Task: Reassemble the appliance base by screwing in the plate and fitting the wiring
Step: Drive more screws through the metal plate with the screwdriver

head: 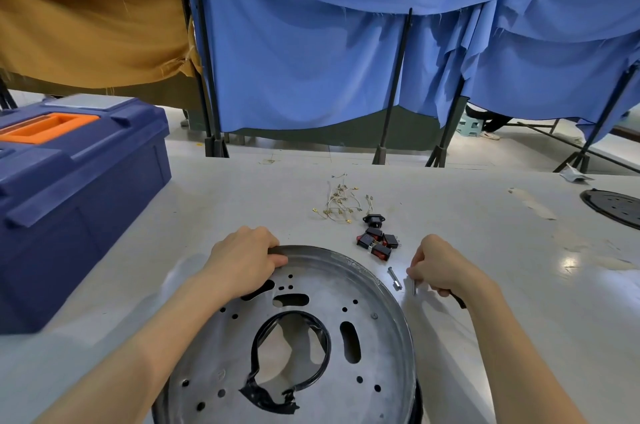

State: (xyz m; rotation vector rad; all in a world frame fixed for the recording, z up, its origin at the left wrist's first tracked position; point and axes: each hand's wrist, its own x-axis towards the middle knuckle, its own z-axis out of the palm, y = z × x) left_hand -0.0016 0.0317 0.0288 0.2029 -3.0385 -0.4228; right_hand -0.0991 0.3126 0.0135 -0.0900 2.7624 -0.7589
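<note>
At the plate's 11 o'clock rim, left hand is curled over the edge; right hand, out at 2 o'clock, has a closed fist round a screwdriver, a loose bolt just beside it.

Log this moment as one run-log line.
left hand steadies metal plate rim | right hand grips screwdriver | loose bolt on table

Blue toolbox on table; blue curtains behind.
</note>
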